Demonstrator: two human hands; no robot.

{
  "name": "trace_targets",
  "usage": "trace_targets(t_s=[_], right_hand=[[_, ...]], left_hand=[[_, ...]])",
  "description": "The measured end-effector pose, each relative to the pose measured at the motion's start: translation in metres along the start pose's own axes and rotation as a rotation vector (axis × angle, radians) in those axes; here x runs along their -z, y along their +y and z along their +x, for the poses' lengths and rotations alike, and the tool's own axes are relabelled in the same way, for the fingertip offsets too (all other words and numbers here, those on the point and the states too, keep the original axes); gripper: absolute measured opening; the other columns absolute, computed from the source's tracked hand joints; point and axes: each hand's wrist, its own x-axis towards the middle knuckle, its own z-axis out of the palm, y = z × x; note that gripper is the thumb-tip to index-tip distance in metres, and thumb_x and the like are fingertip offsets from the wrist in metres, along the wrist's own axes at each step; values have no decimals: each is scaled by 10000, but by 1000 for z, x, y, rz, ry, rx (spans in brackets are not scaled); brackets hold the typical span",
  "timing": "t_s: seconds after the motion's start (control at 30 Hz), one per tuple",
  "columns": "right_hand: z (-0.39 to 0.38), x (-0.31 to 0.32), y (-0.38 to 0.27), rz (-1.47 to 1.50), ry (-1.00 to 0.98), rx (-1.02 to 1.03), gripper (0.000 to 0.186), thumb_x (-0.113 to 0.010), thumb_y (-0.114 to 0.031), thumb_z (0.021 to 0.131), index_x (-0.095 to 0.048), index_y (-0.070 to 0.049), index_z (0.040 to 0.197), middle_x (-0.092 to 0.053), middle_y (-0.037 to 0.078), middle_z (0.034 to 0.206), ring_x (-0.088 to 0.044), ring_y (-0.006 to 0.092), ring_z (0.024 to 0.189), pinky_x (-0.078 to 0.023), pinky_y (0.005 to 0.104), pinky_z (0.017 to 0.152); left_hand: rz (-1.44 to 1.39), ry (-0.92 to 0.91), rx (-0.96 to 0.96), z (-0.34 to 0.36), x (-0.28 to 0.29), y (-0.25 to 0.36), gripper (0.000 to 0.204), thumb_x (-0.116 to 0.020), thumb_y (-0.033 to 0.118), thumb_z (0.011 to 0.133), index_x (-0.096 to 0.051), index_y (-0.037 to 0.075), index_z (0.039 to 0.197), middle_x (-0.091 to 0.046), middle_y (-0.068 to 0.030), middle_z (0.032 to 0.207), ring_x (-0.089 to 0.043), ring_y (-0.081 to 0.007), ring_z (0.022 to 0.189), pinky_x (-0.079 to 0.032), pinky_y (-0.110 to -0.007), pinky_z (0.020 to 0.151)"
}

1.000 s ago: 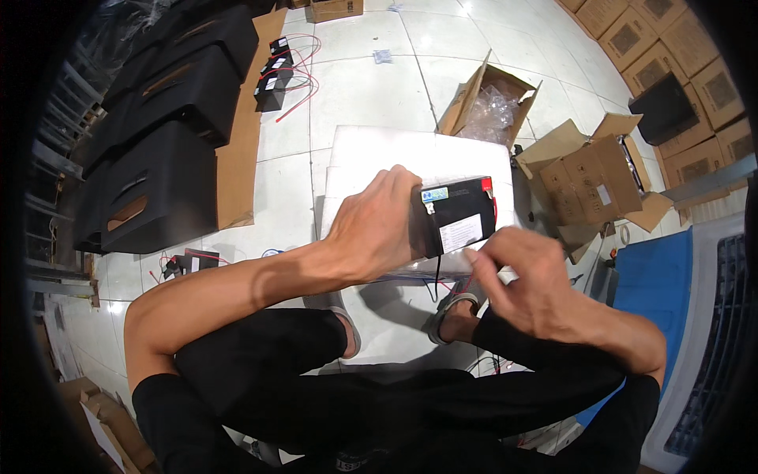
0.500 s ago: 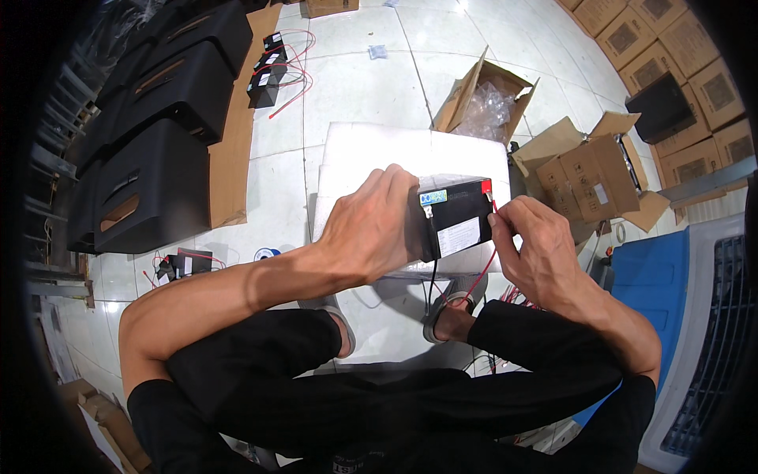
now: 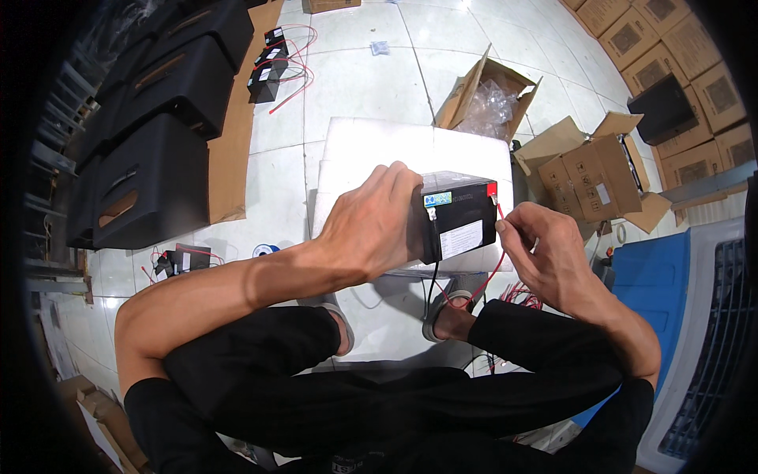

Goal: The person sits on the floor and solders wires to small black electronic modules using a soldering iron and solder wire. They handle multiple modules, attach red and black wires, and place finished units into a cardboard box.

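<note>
A black box-shaped battery [image 3: 466, 212] with white and blue-green labels is tilted above a white foam block [image 3: 379, 146]. My left hand [image 3: 369, 215] grips its left end, the fingertips hidden behind it. A black wire [image 3: 436, 249] hangs from the terminal near that hand. From the terminal with a red cover at the upper right corner, a red wire [image 3: 494, 272] runs down. My right hand [image 3: 549, 245] pinches this red wire between thumb and forefinger, just below the terminal and beside the battery's right edge.
Several black cases [image 3: 146, 182] line the left side on cardboard. Batteries with red wires [image 3: 268, 73] lie on the tiled floor beyond. Open cartons [image 3: 584, 178] stand to the right, near stacked boxes [image 3: 647, 67] and a blue-and-grey unit [image 3: 647, 276]. Loose red wires [image 3: 523, 296] lie near my right foot.
The battery has tipped slightly, so more of its top face shows. My right hand has shifted a little right and down along the red wire. My left hand keeps its grip.
</note>
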Motion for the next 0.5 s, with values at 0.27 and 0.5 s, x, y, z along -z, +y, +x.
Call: trace_targets(t_s=[0.27, 0.5], right_hand=[[0, 31, 0, 97, -183, -174, 227, -535, -136, 961, -593, 61, 862, -614, 76, 757, -562, 109, 731, -465, 278, 640], [16, 39, 23, 408, -46, -258, 270, -534, -195, 982, -614, 16, 833, -610, 51, 757, -578, 122, 688, -474, 266, 674]], left_hand=[[-16, 27, -39, 6, 4, 7, 472, -752, 101, 715, -473, -38, 1070, -529, -185, 1023, -571, -369, 943, -523, -444, 773], [-232, -28, 295, 19, 30, 18, 581, -794, 281, 649, -584, -69, 1062, -635, -233, 1032, -637, -376, 988, -528, -437, 838]])
